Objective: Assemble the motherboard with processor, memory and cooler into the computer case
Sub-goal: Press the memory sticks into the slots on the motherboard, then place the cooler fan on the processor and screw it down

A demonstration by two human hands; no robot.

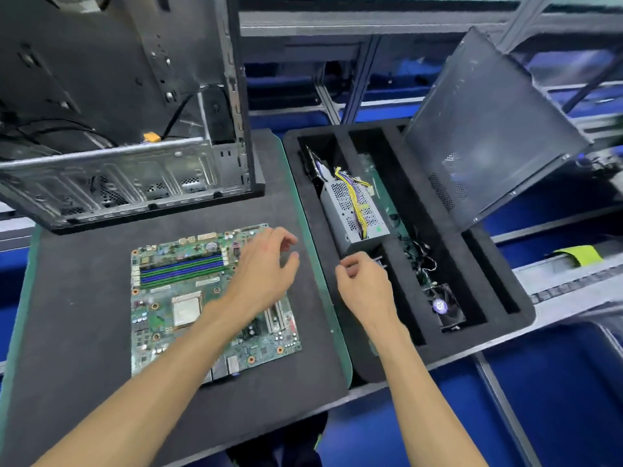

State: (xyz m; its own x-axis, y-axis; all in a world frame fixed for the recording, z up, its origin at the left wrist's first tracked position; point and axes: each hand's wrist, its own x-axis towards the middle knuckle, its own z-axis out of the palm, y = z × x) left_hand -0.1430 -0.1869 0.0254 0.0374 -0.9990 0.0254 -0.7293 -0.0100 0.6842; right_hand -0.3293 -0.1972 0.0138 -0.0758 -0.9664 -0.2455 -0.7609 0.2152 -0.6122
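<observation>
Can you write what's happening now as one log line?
motherboard: flat on mat | left hand: above board, empty | right hand: over foam tray

Black mat [84, 315], green-edged, covers the near work surface.

To its right, black foam tray [499, 281] with long slots running front to back.

- Left slot: grey perforated power supply [350, 207], tilted, with a yellow and purple wire bundle [354, 193] lying over its top.
- Further right: green board [374, 170], partly hidden behind the supply.

Grey side panel [488, 129], tilted, stands on the tray's far right part and leans back towards the racking.

Metal racking [371, 25] runs across the back. Blue bins [556, 382] sit below and to the right. Yellow-green strip [578, 254] lies on the right-hand shelf.
</observation>
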